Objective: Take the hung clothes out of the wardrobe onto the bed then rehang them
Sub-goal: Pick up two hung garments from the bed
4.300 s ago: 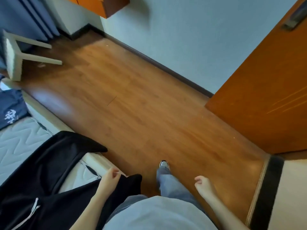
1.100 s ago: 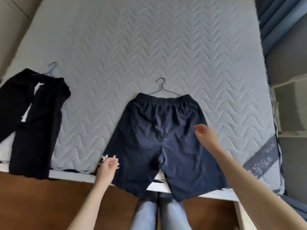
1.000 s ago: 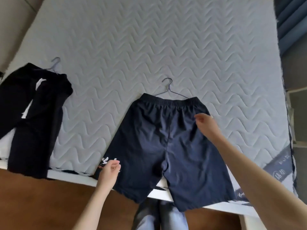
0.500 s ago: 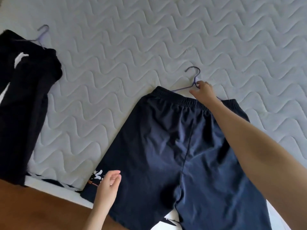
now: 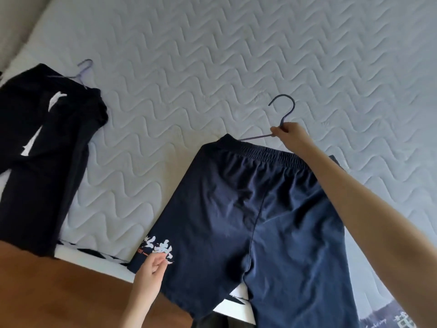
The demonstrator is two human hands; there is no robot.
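One hanger (image 5: pixel 256 137) is gripped by the right hand (image 5: pixel 289 134), the navy shorts (image 5: pixel 236 209) are met at the hem by the half-curled left hand (image 5: pixel 150 273), hold unclear; lifting for rehanging is called for.

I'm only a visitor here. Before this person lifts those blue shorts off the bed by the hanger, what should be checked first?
1. Grip: the right hand pinches the hanger just below its hook: ok.
2. Hanger seated in the shorts: one arm of it enters the waistband, the other is hidden by the forearm: cannot tell.
3. Hook free: only bare mattress around it: ok.
4. Hem: the left hand is at the printed hem, but whether it holds cloth: cannot tell.
5. Neighbour: the black garment lies apart from the shorts, with a strip of mattress between: ok.
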